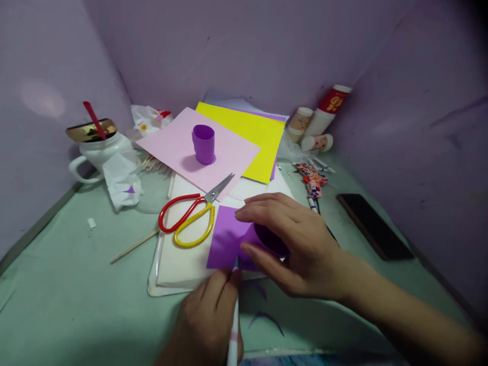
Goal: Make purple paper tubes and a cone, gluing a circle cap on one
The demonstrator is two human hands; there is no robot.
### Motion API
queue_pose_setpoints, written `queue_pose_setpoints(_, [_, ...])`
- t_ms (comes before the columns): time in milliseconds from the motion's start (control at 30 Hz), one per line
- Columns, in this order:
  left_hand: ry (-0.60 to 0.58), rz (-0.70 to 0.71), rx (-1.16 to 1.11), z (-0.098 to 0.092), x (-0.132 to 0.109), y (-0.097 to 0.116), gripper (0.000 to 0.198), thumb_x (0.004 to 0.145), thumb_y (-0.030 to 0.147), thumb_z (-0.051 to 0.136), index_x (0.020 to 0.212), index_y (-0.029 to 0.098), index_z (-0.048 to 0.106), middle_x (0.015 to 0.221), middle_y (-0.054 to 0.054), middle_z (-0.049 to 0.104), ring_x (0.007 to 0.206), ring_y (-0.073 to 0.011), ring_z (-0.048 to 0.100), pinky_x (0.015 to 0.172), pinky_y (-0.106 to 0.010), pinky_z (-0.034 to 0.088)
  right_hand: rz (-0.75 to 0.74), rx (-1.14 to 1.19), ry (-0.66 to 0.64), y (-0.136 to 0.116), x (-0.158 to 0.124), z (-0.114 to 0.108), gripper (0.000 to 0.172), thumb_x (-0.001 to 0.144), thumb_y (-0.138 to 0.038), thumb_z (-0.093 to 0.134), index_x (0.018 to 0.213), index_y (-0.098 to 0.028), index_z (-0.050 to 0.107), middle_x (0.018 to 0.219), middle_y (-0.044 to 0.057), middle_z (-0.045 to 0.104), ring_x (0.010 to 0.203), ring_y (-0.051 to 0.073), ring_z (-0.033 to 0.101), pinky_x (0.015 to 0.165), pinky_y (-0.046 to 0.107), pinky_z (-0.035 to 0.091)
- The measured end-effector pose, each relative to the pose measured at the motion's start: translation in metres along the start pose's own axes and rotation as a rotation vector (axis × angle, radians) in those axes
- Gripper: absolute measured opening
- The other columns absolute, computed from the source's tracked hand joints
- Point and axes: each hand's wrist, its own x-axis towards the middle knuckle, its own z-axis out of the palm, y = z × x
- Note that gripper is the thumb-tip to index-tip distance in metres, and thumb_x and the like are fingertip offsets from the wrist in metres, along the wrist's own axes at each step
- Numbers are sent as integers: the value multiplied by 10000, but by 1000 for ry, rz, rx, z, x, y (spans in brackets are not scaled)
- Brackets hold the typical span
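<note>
My right hand (293,244) comes in from the right. It presses a dark purple round object (273,243) down on a purple paper square (226,236), fingers curved over it. My left hand (208,320) is closed round a white pen (233,330), whose tip touches the square's lower edge beside the round object. The square lies on a white board (175,264). Scissors (190,218) with one red and one yellow handle rest just left of the square.
A purple paper cylinder (204,144) stands on a pink sheet (171,147), with a yellow sheet (251,132) behind. At the left are a white mug (95,150) and crumpled tissue (122,180). At the right are paper cups (316,119) and a phone (373,223). A wooden stick (133,246) lies nearby.
</note>
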Motion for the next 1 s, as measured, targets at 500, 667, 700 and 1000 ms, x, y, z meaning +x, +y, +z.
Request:
queue_pose_setpoints(500, [20, -16, 95, 5, -11, 19, 285, 857, 119, 344, 985, 83, 596, 857, -128, 669, 721, -183, 645, 583, -254, 493, -19, -21, 14, 1, 0, -1, 237, 802, -181, 555, 1012, -78, 590, 934, 118, 678, 883, 213, 590, 810, 357, 499])
queue_pose_setpoints(667, [91, -195, -81, -11, 18, 0, 175, 811, 43, 503, 937, 117, 598, 852, -64, 657, 812, -137, 629, 734, -213, 488, -5, -6, 15, 1, -2, -1, 257, 797, -179, 576, 1034, -81, 575, 958, 128, 665, 926, 215, 588, 816, 351, 496])
queue_pose_setpoints(700, [73, -242, -197, -12, 23, -5, 184, 804, 34, 515, 937, 129, 599, 838, -45, 645, 805, -123, 622, 744, -206, 483, -7, -6, 15, 0, -2, -1, 259, 797, -182, 581, 1037, -84, 572, 963, 132, 664, 935, 217, 590, 818, 354, 496])
queue_pose_setpoints(1000, [-85, -408, -655, 3, 27, -19, 235, 741, -10, 480, 835, 161, 611, 781, -12, 581, 757, -131, 577, 709, -275, 495, -1, -46, 8, -2, -1, 1, 265, 803, -180, 594, 1063, -173, 546, 974, 103, 663, 932, 227, 607, 792, 374, 506])
